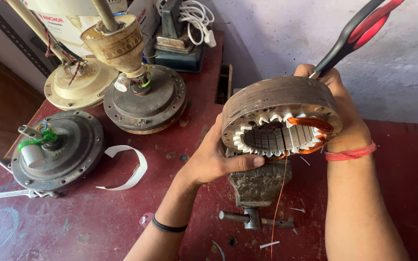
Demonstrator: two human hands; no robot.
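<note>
A round metal stator ring (272, 99) with white slot liners and copper winding (310, 123) on its right side is held up above a small bench vise (257, 186). My left hand (214, 157) grips its lower left rim, thumb along the bottom edge. Behind the ring's right side, my right hand (347, 113) supports it and also holds black-and-red handled scissors (359, 29) that point up and away. A loose copper wire (280, 193) hangs down from the winding past the vise.
On the dark red table (97, 222), several fan motors stand at the left: a dark one with a green-tied capacitor (56, 150), another dark one (143, 99) and a cream one (78, 82). A white paper strip (131, 166), a spanner (3, 195) and a coiled white cable (197, 17) lie around.
</note>
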